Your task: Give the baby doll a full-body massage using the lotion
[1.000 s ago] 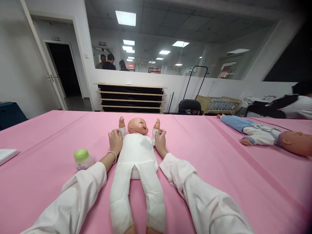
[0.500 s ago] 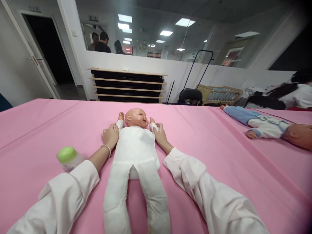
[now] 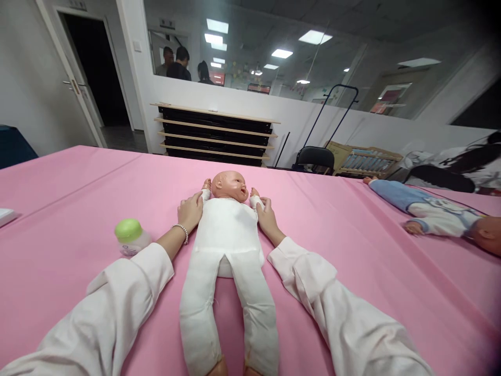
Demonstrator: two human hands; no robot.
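A baby doll (image 3: 230,230) with a white cloth body lies on its back on the pink table cover (image 3: 332,250), its head at the far end and turned to the right. Both its arms are raised beside its head. My left hand (image 3: 190,211), with a beaded bracelet at the wrist, is closed around the doll's arm on the left side. On the other side my right hand (image 3: 267,215) grips the other arm, thumb uppermost. A jar with a green lid (image 3: 131,236) stands left of my left forearm.
A second doll (image 3: 426,203) in blue and white clothes lies at the right. The corner of a white object (image 3: 6,216) shows at the left edge. Beyond the table are a shelf rack (image 3: 215,133), a black chair (image 3: 315,156) and a wooden crib (image 3: 366,159). Several people are visible farther off.
The view has shifted left and slightly tilted, so the doll and jar appear farther right. The doll's feet and a white object at the left now show. Both hands keep hold of the arms.
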